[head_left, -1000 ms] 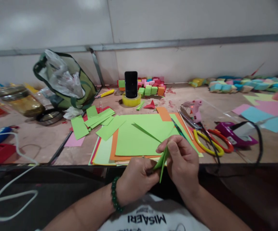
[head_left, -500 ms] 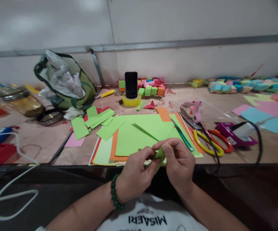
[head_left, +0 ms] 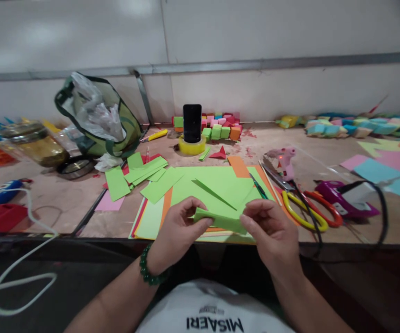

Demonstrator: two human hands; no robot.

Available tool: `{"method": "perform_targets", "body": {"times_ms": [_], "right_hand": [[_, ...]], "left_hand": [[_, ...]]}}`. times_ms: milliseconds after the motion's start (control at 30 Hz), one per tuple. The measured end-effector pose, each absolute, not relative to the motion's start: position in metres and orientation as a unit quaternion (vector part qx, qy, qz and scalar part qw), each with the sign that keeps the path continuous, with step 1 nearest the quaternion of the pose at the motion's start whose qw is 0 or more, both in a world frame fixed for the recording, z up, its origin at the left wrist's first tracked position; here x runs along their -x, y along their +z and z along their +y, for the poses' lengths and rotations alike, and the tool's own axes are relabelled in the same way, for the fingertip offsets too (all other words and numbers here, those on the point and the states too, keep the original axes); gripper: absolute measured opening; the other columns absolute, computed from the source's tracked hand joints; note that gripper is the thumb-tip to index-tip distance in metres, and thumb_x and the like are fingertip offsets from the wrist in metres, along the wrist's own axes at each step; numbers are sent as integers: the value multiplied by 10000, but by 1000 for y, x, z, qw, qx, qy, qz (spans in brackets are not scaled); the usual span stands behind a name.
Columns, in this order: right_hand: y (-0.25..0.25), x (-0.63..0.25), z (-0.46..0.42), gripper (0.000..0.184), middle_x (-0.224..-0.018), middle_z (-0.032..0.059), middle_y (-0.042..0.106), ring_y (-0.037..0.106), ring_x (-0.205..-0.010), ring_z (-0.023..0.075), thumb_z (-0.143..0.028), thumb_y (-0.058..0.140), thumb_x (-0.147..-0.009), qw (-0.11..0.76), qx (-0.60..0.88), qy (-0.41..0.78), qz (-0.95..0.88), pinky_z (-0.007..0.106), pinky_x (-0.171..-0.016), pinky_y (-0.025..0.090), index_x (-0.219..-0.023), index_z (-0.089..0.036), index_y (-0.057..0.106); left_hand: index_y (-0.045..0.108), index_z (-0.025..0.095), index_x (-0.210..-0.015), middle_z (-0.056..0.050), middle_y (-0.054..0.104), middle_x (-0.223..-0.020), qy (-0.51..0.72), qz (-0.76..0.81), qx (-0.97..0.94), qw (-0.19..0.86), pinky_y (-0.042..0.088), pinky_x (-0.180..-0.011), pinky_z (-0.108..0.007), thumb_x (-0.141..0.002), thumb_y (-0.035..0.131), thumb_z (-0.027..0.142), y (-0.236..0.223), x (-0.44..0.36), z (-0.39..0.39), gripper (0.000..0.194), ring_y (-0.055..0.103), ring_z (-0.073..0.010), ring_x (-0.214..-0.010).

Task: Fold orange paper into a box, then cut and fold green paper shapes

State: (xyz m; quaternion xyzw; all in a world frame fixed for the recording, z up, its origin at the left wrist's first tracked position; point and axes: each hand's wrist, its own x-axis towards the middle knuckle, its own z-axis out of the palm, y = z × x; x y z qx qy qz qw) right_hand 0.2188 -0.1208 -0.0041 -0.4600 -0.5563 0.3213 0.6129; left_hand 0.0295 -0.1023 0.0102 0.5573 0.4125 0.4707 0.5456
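A strip of green paper (head_left: 220,220), folded along its length, is stretched between my two hands above the table's front edge. My left hand (head_left: 179,231) pinches its left end, thumb in front and fingers behind. The right end sits between the thumb and fingers of my right hand (head_left: 274,233). Behind them lies a stack of coloured sheets with a large green sheet (head_left: 186,185) on top. A cut green piece with a dark, raised edge (head_left: 217,194) rests on that sheet. A green utility knife (head_left: 258,187) is partly hidden behind my right hand.
Scissors with yellow and red handles (head_left: 305,212), a pink glue gun (head_left: 285,162) and a purple device with a black cord (head_left: 345,196) lie at right. Cut green pieces (head_left: 117,182) are at left. A phone (head_left: 192,122) stands on a yellow tape roll (head_left: 192,147).
My hands have moved apart, the left one leftward and the right one rightward. The green paper has turned from upright to lengthwise between them.
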Motion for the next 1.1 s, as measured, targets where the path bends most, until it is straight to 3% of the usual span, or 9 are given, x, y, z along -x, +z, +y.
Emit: {"method": "perform_targets", "body": {"times_ms": [167, 300, 467, 567, 667, 800, 1000, 1100], "right_hand": [[-14, -205, -130, 152, -702, -35, 587, 574, -592, 89, -133, 671, -776, 606, 439, 296, -594, 174, -542, 492, -844, -230, 577], [-25, -198, -138, 194, -722, -27, 578, 603, -668, 115, -73, 644, -770, 607, 395, 263, -637, 229, -626, 516, -810, -231, 539], [-14, -209, -139, 162, -695, -34, 607, 586, -585, 90, -80, 627, -791, 540, 392, 246, -703, 211, -575, 480, -851, -227, 594], [6, -213, -129, 120, -722, -20, 621, 568, -543, 74, -153, 588, -852, 538, 436, 297, -658, 193, -513, 467, -887, -230, 672], [25, -212, -119, 91, -735, 11, 635, 616, -604, 114, -227, 642, -815, 505, 425, 366, -655, 211, -504, 490, -860, -207, 718], [37, -209, -115, 97, -680, 0, 617, 600, -473, 104, -254, 657, -781, 454, 407, 463, -643, 215, -425, 481, -734, -177, 693], [36, -210, -117, 101, -580, -22, 582, 520, -464, 78, -172, 642, -733, 426, 477, 368, -675, 186, -424, 406, -635, -168, 619], [36, -212, -115, 85, -601, -23, 589, 524, -499, 82, -186, 637, -746, 404, 482, 375, -681, 186, -454, 414, -667, -170, 610]], "left_hand": [[588, 135, -835, -6, 642, -791, 556, 309, -341, 692, 476, -698, -200, -732, 741, 214, 4, -45, -108, 201, 591, -99, -731], [583, 153, -897, -32, 674, -758, 539, 252, -277, 755, 507, -651, -236, -813, 682, 307, 0, -60, -117, 201, 643, -147, -733], [577, 143, -812, 2, 641, -635, 553, 259, -352, 709, 476, -582, -172, -863, 632, 299, -9, -60, -120, 174, 584, -78, -573], [578, 133, -795, 2, 628, -613, 514, 264, -424, 698, 480, -573, -174, -883, 606, 297, -15, -56, -121, 188, 578, -75, -547], [581, 138, -865, 2, 627, -625, 476, 251, -466, 703, 488, -564, -185, -878, 610, 307, -17, -54, -122, 172, 585, -83, -550], [560, 140, -873, 1, 615, -637, 447, 254, -506, 693, 494, -571, -196, -873, 612, 315, -15, -51, -124, 182, 586, -89, -569], [518, 149, -850, -10, 597, -674, 400, 304, -556, 662, 470, -543, -195, -889, 572, 362, -11, -45, -127, 223, 569, -87, -560], [506, 156, -841, -6, 582, -672, 382, 309, -570, 659, 448, -525, -190, -897, 549, 383, -11, -45, -127, 238, 551, -84, -544]]}}
